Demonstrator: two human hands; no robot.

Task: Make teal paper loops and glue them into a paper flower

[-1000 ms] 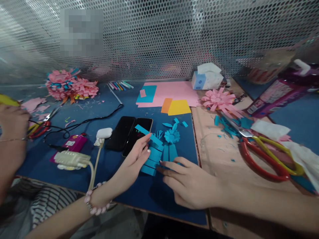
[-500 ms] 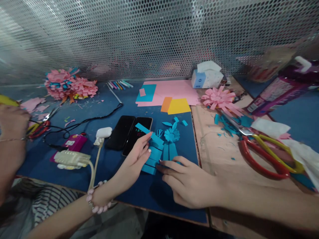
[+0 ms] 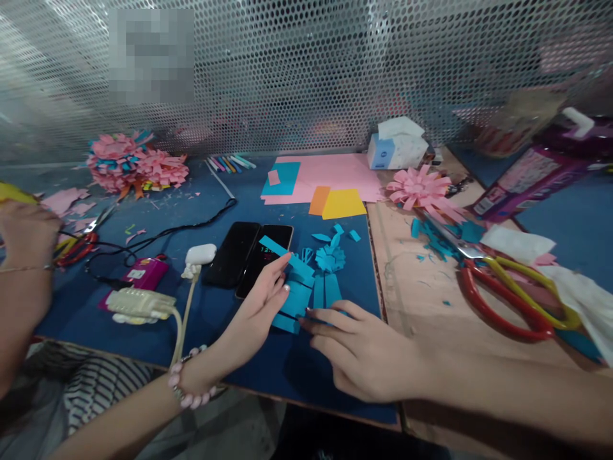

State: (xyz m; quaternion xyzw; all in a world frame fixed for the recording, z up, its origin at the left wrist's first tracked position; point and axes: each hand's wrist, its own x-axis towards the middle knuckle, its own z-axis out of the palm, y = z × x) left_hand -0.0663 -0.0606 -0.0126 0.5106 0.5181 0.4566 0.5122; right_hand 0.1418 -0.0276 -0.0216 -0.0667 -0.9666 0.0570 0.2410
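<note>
Blue paper strips [image 3: 297,295] lie in a row on the dark blue table, between my two hands. My left hand [image 3: 262,299] rests at their left side, fingers extended and touching the upper strips. At the lower right edge of the strips is my right hand [image 3: 357,348], its fingers spread loosely and the fingertips against the paper. Just beyond stands a blue paper flower [image 3: 330,258], with two wider blue strips [image 3: 326,291] below it. Small blue cut pieces [image 3: 354,236] are scattered near the flower.
Two phones [image 3: 234,254] lie left of the strips. Farther back are pink sheets [image 3: 335,176] and a tissue box [image 3: 398,151]. Large red-and-yellow scissors [image 3: 498,319] and a purple bottle [image 3: 531,169] are at right. Another person's hand [image 3: 26,227] shows at far left.
One of the lower blue strips has shifted up against the strips above it, closing a gap. Both hands have stayed almost where they were.
</note>
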